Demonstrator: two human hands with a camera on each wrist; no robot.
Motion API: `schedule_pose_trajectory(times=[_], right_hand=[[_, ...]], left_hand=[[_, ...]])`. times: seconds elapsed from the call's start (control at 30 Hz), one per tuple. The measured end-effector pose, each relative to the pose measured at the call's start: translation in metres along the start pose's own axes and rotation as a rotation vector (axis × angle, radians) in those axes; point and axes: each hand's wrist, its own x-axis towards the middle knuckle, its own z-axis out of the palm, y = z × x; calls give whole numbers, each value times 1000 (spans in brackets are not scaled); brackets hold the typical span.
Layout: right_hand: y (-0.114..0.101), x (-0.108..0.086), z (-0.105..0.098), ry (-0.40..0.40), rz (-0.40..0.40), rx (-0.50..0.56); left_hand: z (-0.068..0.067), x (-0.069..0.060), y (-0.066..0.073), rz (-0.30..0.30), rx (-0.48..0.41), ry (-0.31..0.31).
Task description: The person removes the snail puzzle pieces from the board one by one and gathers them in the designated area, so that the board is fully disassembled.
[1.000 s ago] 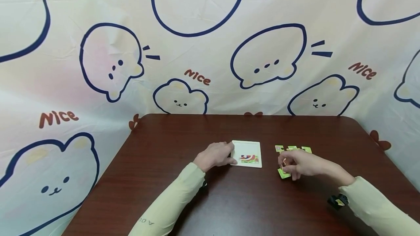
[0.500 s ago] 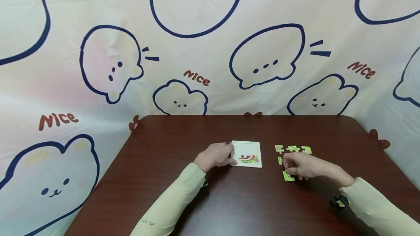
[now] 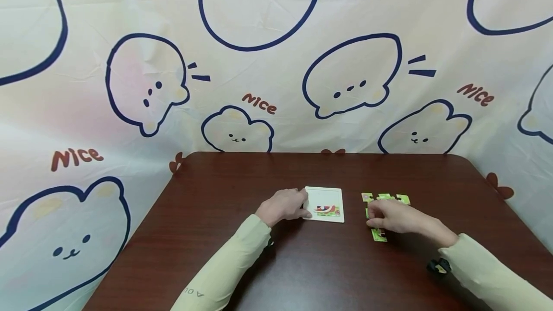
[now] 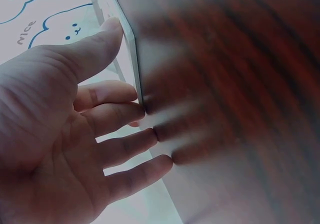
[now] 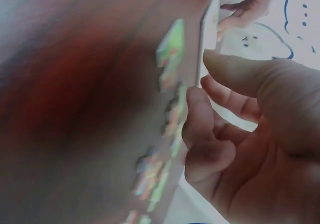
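Observation:
A white puzzle board [image 3: 320, 198] lies on the table, with a small patch of joined red, white and green pieces [image 3: 327, 210] at its lower right. My left hand [image 3: 282, 205] rests against the board's left side. In the left wrist view its thumb touches the board edge [image 4: 131, 49], and the loosely extended fingers reach the tabletop. Over loose green puzzle pieces [image 3: 367, 197] hovers my right hand [image 3: 399, 216], its thumb and index finger apart. The right wrist view shows nothing in that gap. One piece [image 3: 378, 236] lies below this hand; others are partly covered.
The dark brown wooden table [image 3: 302, 268] reaches back to a pale curtain [image 3: 268, 71] with bear drawings. A small black device [image 3: 438, 267] sits at the right wrist. In the right wrist view the pieces [image 5: 172, 44] are blurred.
The green piece nearest me has shifted right and closer to me. My right hand moved rightward, then slightly left again, its thumb and index finger now wider apart. The left hand stays put.

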Motion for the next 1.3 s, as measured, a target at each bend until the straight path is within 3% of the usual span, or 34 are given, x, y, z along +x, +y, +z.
schedule_pose_trajectory(times=[0.23, 0.53, 1.0, 1.3], right_hand=[[-17, 16, -8, 12, 57, -9], [-38, 34, -12, 5, 63, 31], [-53, 61, 13, -37, -94, -19], [-54, 78, 24, -27, -59, -33]], left_hand=[[0, 0, 1, 5, 10, 1], [-1, -2, 2, -15, 14, -6], [-3, -1, 3, -12, 22, -19], [-2, 1, 2, -18, 27, -39]])
